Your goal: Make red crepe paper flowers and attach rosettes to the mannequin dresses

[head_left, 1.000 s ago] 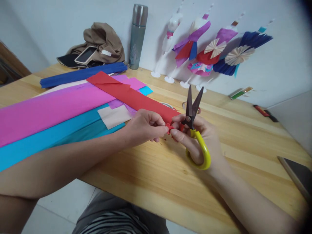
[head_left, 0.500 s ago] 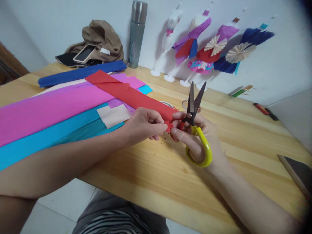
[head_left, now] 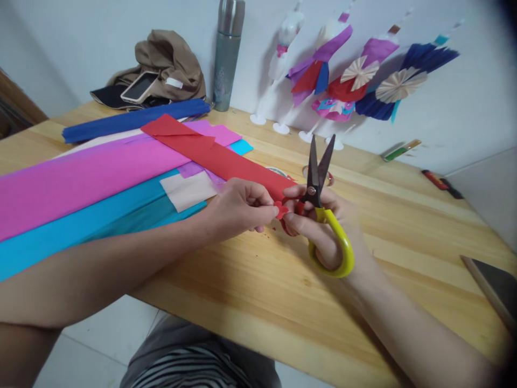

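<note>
Between the fingertips of my left hand is a small red paper flower with rounded petals. My right hand keeps a pair of scissors with yellow and red handles hooked in its fingers, blades parted and pointing up. The thumb and forefinger of that hand also reach the flower's right edge. Just behind both hands lies a long folded strip of red paper. Tiny red scraps dot the wooden table below the flower.
Pink paper, blue paper and a dark blue roll cover the left. Behind stand a flask, a brown cloth with a phone, and paper-dressed figures on stands. A dark flat object lies right.
The scissors have tilted slightly, their tips shifting a little to the left. The small red flower has turned a little between my fingers; both hands stay nearly in place.
</note>
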Motion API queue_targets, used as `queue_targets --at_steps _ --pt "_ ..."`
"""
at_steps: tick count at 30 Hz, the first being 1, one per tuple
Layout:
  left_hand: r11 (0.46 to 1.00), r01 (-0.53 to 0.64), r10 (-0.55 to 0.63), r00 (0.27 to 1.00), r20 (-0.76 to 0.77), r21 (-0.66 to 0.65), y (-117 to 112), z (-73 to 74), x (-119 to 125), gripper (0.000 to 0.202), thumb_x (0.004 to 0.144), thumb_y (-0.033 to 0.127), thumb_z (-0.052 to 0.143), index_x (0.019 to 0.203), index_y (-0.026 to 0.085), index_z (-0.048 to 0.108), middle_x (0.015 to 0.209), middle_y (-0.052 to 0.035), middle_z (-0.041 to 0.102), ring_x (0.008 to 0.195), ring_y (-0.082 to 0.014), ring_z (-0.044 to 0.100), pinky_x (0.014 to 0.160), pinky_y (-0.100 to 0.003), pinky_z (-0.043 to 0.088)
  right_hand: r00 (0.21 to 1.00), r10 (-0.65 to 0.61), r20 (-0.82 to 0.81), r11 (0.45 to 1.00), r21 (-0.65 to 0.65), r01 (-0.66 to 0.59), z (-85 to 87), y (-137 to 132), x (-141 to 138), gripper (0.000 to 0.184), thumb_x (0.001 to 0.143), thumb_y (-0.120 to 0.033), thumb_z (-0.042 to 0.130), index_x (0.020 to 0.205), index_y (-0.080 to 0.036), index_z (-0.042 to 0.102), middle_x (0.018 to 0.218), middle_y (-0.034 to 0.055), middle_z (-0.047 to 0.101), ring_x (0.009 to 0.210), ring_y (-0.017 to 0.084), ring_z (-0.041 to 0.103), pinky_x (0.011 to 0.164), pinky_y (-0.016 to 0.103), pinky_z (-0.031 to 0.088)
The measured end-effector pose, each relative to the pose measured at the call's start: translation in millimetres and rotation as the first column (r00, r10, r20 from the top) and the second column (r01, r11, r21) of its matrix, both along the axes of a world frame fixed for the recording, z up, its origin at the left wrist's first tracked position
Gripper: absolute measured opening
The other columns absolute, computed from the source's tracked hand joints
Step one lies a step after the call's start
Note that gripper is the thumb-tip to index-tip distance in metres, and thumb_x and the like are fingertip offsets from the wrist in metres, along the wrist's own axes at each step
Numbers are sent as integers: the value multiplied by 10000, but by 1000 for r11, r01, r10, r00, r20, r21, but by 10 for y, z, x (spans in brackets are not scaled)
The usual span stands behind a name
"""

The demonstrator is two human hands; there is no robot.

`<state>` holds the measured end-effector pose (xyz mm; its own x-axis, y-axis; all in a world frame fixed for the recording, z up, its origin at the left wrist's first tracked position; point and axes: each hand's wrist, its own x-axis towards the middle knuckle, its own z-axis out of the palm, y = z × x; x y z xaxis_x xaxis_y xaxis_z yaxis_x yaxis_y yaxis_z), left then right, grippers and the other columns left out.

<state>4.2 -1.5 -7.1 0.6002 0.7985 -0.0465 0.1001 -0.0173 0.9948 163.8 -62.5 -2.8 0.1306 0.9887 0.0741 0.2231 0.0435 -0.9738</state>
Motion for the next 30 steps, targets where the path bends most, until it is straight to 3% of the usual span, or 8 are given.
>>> queue_targets --at_steps 7,17,25,30 --pt "1000 -5 5 1000 -8 25 -6 14 10 142 728 158 626 591 135 596 478 27 582 457 -65 558 466 -155 453 1000 3 -9 1000 3 -3 9 -6 17 340 612 -281 769 911 -235 614 647 -37 567 525 116 482 506 278 408" --pt "995 -12 17 999 -48 98 -14 10 18 158 728 143 618 575 132 585 473 27 575 453 -64 549 456 -151 427 999 -33 -27 999 -22 32 -5 9 -10 284 594 -230 736 859 -220 634 617 -50 552 509 102 457 504 264 378" --pt "996 9 -7 1000 -21 93 -2 -17 8 163 736 151 617 576 129 593 483 29 577 456 -63 561 446 -140 432 997 -8 -74 994 109 16 -106 5 65 290 657 -248 771 914 -222 639 772 4 667 559 119 549 520 276 460" --pt "991 47 -40 997 -60 123 2 -37 10 139 735 155 629 600 127 620 476 28 586 453 -59 565 435 -127 403 1000 16 -23 995 100 -14 -76 15 14 257 643 -239 779 842 -208 620 631 -38 602 509 100 508 514 264 455"
